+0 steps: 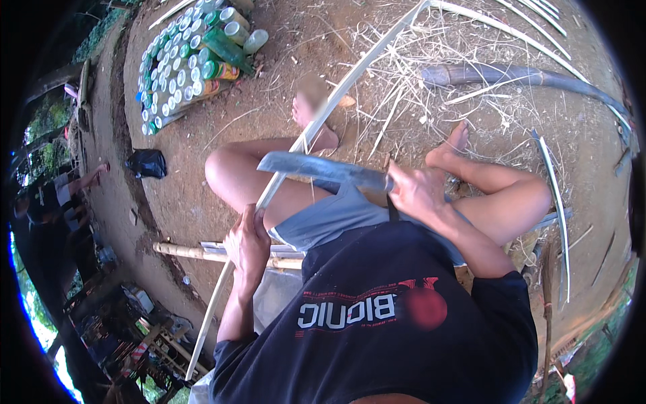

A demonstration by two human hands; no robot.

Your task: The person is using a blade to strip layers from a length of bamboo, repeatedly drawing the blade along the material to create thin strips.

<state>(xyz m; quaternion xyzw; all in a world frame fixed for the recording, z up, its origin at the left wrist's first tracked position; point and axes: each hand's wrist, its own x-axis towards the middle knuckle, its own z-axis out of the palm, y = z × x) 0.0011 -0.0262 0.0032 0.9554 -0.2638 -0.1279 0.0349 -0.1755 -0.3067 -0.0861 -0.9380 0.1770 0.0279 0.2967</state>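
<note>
A long, pale bamboo strip runs up from the lower left between my legs to the top of the view. My left hand is closed around it, in front of my left thigh. In my right hand is a machete with a broad, dark grey blade; the fingers wrap its handle and hide most of it. The blade points left and crosses the strip just beyond my left hand. Whether the edge touches the strip, I cannot tell.
Thin shavings litter the ground ahead, beside a dark bamboo pole. Cut strips lie at the right. Several plastic bottles stand grouped at the far left, near a black bag. Another person is at the left edge.
</note>
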